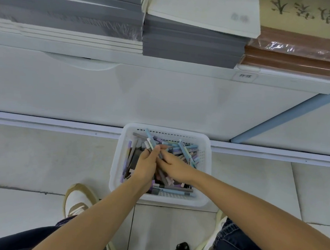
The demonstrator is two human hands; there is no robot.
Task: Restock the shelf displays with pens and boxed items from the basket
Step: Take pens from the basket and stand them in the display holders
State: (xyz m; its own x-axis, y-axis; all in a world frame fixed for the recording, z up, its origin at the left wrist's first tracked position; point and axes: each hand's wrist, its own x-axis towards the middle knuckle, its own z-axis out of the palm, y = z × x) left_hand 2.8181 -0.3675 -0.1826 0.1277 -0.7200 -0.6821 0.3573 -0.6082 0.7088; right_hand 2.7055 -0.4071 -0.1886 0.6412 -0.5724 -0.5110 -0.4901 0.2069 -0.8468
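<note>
Pens (186,150) in pastel blues and purples fill the white basket (115,172) on the floor (38,164), against the shelf base (123,98). The left hand (145,167) is clamped round a bunch of pens (149,141); the right hand (174,167) touches its fingertips, and I cannot tell its grip.

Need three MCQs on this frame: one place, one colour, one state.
1. Where does the basket stand?
A. on a shelf
B. on the floor
C. on a cart
2. What colour is the basket?
A. red
B. black
C. white
3. What is the left hand doing?
A. gripping pens
B. lying flat on the ground
C. holding scissors

Answers:
1 B: it sits on the floor in front of the shelf unit.
2 C: its slotted walls are white.
3 A: its fingers curl round a bunch of pens over the basket.
</note>
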